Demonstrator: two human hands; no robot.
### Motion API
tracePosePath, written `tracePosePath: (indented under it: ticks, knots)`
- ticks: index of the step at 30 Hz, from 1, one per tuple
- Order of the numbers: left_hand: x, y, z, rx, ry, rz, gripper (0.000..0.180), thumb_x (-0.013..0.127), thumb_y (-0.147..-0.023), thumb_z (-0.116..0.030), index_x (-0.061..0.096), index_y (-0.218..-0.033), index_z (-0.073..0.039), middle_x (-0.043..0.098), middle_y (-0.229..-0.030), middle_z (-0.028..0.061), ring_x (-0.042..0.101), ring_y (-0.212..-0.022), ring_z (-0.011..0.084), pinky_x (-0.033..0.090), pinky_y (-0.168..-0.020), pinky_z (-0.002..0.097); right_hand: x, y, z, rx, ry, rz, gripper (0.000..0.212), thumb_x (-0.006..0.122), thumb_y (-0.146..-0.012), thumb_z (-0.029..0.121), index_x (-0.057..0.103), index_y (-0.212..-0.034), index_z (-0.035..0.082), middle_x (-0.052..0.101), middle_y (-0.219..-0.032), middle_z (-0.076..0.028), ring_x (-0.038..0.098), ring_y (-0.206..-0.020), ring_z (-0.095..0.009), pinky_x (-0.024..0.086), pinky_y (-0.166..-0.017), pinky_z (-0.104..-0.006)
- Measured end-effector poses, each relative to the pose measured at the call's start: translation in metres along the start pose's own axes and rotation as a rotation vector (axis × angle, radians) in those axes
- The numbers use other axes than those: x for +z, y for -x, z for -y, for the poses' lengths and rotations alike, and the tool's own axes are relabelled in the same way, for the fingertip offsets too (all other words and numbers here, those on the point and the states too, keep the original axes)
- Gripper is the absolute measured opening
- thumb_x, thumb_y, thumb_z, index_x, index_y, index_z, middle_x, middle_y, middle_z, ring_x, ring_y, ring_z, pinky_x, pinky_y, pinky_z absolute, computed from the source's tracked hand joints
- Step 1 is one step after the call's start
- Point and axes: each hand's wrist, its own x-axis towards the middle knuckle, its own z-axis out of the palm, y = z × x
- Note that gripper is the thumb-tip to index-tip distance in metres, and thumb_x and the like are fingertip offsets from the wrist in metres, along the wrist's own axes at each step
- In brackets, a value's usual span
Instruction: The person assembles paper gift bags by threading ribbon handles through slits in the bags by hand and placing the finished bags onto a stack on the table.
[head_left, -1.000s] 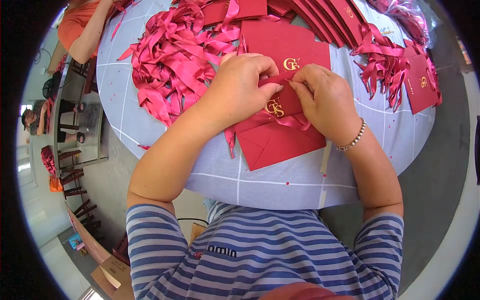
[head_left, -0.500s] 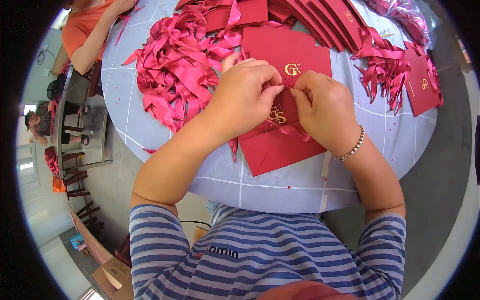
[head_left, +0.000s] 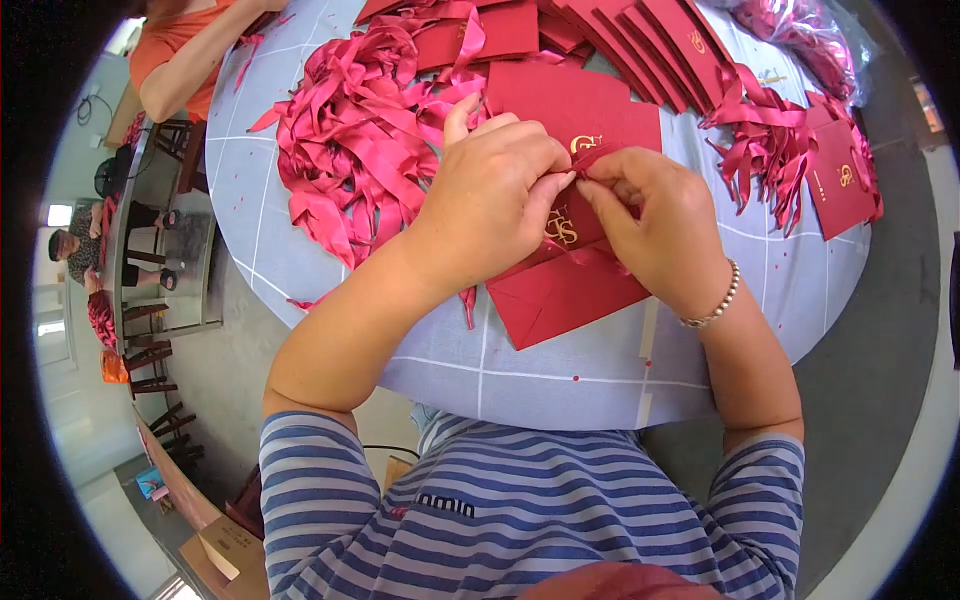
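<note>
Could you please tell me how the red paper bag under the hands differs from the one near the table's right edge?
The near bag has the left hand and right hand at its upper end; no hand touches the right-hand bag. The near bag shows a creased, folded bottom; the right-hand bag shows none. Both are deep red with gold emblems.

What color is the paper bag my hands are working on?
The paper bag is deep red with gold lettering; the head view shows it best.
</note>
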Motion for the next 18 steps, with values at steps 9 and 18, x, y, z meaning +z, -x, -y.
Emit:
tracePosePath:
  ticks: [9,18]
  knots:
    - [-0.004,0.0,-0.007,0.049,0.023,0.034,0.013,0.072,-0.077,-0.006,0.063,-0.085,-0.008,0.058,-0.076,0.0039,0.058,-0.078,0.0235,0.027,-0.108,0.0523,-0.009,-0.002,-0.005,-0.265,0.216,-0.077,0.01,0.072,-0.077,0.005,0.066,-0.084,0.002,0.062,-0.079,-0.012,0.063,-0.073,-0.03,0.052,-0.065,-0.037]
    - [-0.009,0.003,-0.032,0.339,-0.224,0.03,0.02,0.07,-0.068,-0.006,0.064,-0.086,-0.007,0.055,-0.08,0.002,0.057,-0.078,0.0206,0.029,-0.106,0.0553,-0.047,-0.013,0.003,0.017,-0.045,0.097,0.017,0.079,-0.075,0.011,0.067,-0.076,-0.001,0.057,-0.069,-0.011,0.054,-0.063,-0.023,0.044,-0.059,-0.0341]
